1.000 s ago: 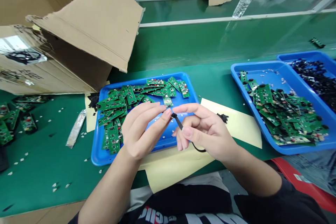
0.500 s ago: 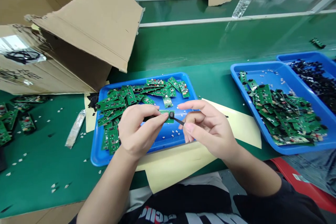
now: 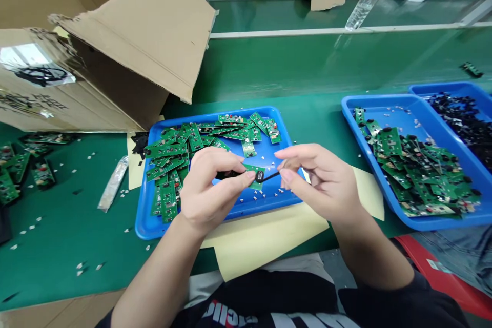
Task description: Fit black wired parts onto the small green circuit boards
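Observation:
My left hand point(image 3: 209, 189) pinches a small green circuit board point(image 3: 253, 170) by its left end, holding it level over the near blue tray point(image 3: 265, 202). A small black part point(image 3: 260, 176) sits on the board's right end. My right hand point(image 3: 319, 179) is closed on thin black tweezers point(image 3: 271, 176) whose tip touches that black part. Many more green circuit boards point(image 3: 180, 151) lie heaped in the tray's left and far parts.
A large open cardboard box point(image 3: 115, 46) lies tipped at the left. At the right stand a second blue tray point(image 3: 388, 110) of boards with black parts and another blue tray point(image 3: 453, 87) of black pieces. Yellow paper point(image 3: 261, 238) lies under the near tray. Loose boards point(image 3: 15, 169) sit far left.
A green board came up into my left hand's pinch from the tray. My right hand moved right and brought the tweezers' tip with the black part onto the board's end.

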The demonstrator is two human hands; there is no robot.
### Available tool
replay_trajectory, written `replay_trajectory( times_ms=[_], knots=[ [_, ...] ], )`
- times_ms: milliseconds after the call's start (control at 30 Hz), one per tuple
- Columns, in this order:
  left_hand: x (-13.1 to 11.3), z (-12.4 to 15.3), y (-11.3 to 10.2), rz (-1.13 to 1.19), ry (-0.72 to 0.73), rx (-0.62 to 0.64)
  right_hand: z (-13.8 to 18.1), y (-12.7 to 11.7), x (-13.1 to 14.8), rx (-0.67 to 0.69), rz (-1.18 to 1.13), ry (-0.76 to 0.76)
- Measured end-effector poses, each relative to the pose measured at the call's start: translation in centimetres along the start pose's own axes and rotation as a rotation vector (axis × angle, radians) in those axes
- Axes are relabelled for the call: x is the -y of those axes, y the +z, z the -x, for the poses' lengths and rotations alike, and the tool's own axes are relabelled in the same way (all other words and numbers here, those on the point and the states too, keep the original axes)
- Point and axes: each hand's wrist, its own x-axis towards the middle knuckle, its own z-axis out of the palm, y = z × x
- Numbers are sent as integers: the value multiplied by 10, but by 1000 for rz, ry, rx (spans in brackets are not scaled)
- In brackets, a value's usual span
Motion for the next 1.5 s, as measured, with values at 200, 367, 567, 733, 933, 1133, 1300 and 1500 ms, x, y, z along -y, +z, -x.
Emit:
replay_trajectory(
  times_ms=[200, 367, 567, 733, 933, 1133, 1300, 1500],
  knots=[
    [-7, -7, 0, 92, -67, 47, -4, -2, -5, 9, 97, -44],
    [-15, -13, -1, 166, -151, 117, -7, 0, -4, 61, 179, -114],
    [-15, -9, -6, 235, -115, 208, -10, -4, -3, 211, 103, -70],
    [-13, -5, -7, 339, -84, 214, -10, -2, 2, 262, -12, -9],
    [-17, -3, 6, 340, -318, -1, -3, 13, 7, 165, -49, -55],
    [-20, 4, 11, 100, -290, 4, -2, 22, 4, -35, 133, -203],
    [-20, 3, 10, 228, -318, 155, -1, 21, 0, -119, 308, -299],
    [-19, 7, 14, 330, -441, 186, -3, 20, -2, -142, 411, -308]
  ],
)
